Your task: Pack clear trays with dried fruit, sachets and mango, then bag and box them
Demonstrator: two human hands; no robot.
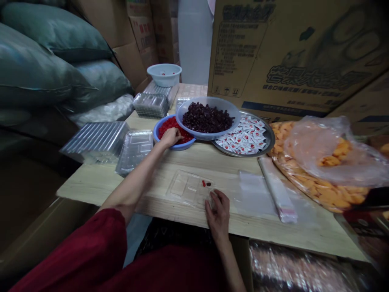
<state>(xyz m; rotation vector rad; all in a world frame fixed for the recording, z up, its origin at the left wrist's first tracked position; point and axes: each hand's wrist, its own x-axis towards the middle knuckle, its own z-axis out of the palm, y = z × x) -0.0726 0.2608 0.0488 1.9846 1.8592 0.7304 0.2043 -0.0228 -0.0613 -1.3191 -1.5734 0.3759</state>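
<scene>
My left hand (pixel 171 137) reaches into a blue bowl (pixel 157 137) of small red pieces (pixel 165 125), its fingertips pinched down among them. What lies between the fingertips is hidden. Flat on the table, a clear plastic compartment tray (pixel 182 187) holds a red piece (pixel 204 183) and a dark piece (pixel 208 184) side by side. At the tray's right front corner, my right hand (pixel 219 211) grips the edge with bent fingers. Behind the red bowl stands a pale bowl (pixel 185 127) heaped with dark purple pieces (pixel 208 117), overlapping the red bowl's rim.
A metal dish (pixel 270 140) holds small white packets (pixel 243 136). Stacked clear trays (pixel 97 140) stand left; a white bowl (pixel 164 77) sits behind. Plastic sleeves (pixel 257 192) lie right, beside a large bag of orange pieces (pixel 328 178). A big carton (pixel 291 52) backs the table.
</scene>
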